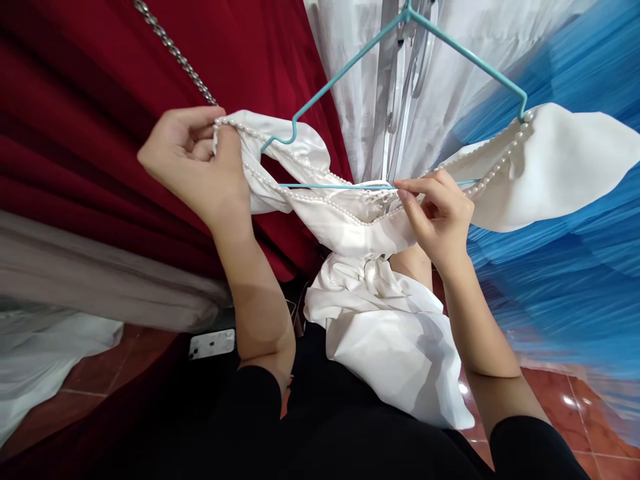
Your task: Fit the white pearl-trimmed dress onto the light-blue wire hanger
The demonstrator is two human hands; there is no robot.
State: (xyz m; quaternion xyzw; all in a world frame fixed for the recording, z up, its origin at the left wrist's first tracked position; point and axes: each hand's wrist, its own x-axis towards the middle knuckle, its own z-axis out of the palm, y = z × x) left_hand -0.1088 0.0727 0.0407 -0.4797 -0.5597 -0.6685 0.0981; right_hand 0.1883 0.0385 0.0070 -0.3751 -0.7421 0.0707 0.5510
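A white dress [350, 230] with pearl-beaded edging hangs partly on a light blue hanger [345, 61]. Its right shoulder piece [560, 170] lies over the hanger's right end, while the left one is off to the side of the left notch. My left hand [200, 157] is closed on the beaded edge of that left shoulder piece. With thumb and forefinger, my right hand [440, 213] pinches the hanger's lower bar near the middle of the neckline. The dress's lower part [395, 347] falls in folds over my lap.
Dark red fabric [280, 60] hangs at the left, with a metal chain [175, 52] before it. White fabric [345, 80] hangs behind, and blue tulle [565, 287] at the right. A white phone [212, 344] lies low at left. Red tiles [555, 393] cover the floor.
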